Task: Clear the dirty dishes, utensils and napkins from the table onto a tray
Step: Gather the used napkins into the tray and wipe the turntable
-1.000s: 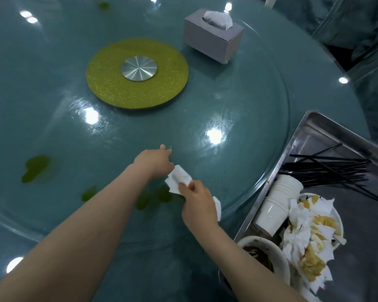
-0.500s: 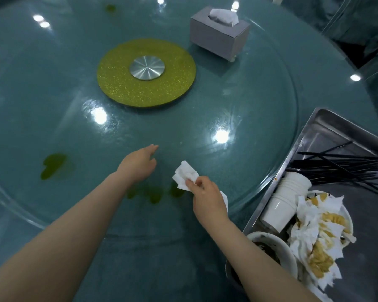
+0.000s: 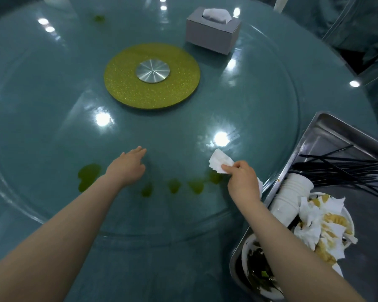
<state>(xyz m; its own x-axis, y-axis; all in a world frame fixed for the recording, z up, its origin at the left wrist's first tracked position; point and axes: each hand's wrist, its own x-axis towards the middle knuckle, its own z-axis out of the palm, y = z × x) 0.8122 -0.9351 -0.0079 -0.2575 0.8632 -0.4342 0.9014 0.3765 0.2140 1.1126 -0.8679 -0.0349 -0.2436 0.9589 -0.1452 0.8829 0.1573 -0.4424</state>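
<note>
My right hand [image 3: 242,182] pinches a crumpled white napkin [image 3: 219,161] just above the glass turntable, close to its right edge. My left hand [image 3: 127,167] reaches out flat over the glass, fingers straight, holding nothing. At the right lies a steel tray [image 3: 327,129]. It holds black chopsticks [image 3: 340,168], stacked white paper cups [image 3: 292,192], a plate heaped with soiled napkins [image 3: 321,225] and a dirty bowl [image 3: 258,273] partly hidden by my right forearm.
Green spill spots [image 3: 88,176] dot the glass turntable [image 3: 42,131] near both hands. A gold disc with a metal hub [image 3: 152,76] marks its centre. A grey tissue box [image 3: 213,30] stands at the back. The teal table [image 3: 336,79] extends beyond the glass.
My hands have drawn apart: the right hand carried the napkin rightward toward the tray, and the left hand let go of it and opened out flat to the left.
</note>
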